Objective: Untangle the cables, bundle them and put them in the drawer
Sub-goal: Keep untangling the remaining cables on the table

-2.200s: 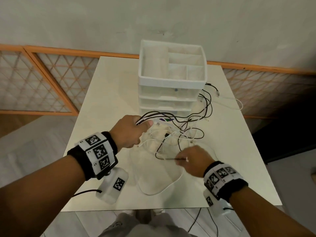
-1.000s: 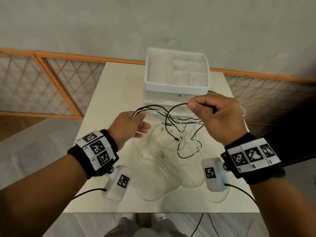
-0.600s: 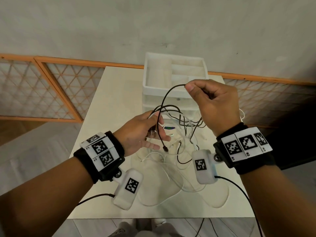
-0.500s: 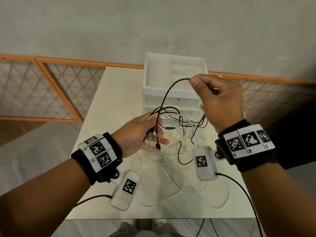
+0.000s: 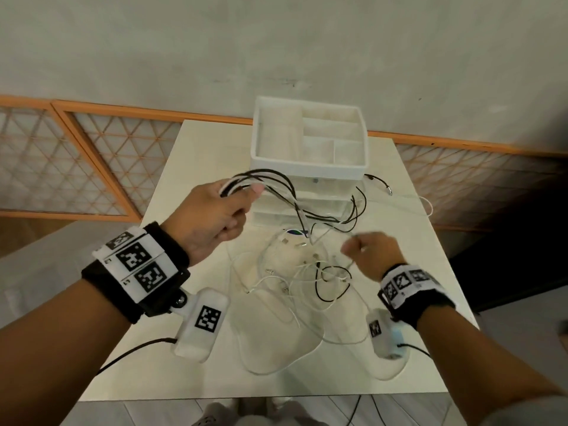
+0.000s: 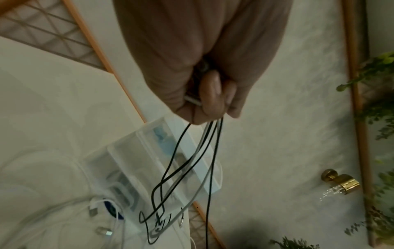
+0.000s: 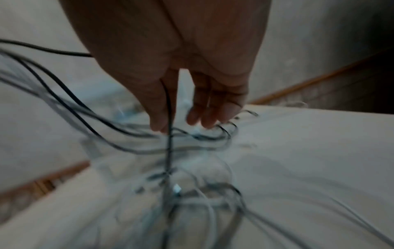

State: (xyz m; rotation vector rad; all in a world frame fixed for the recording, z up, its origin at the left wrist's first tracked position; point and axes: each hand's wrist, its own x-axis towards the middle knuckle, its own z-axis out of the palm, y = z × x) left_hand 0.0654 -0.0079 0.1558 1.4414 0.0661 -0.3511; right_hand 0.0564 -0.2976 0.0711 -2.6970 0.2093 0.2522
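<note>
Cream surface (image 5: 196,348): your left hand (image 5: 212,219) is gripping thin black and white cables (image 5: 276,179); right hand (image 5: 373,255), fingers loose, is reaching into tangle (image 5: 307,272). Pulling risks tightening knots.

Blurred beyond telling in the right wrist view: the cables (image 7: 170,151) under the right hand (image 7: 175,70), whose grip stays unclear.

I see an orange-framed lattice panel (image 5: 70,161) at nine o'clock, a brass wall fitting (image 6: 341,182) and green foliage (image 6: 381,70) at three o'clock.
</note>
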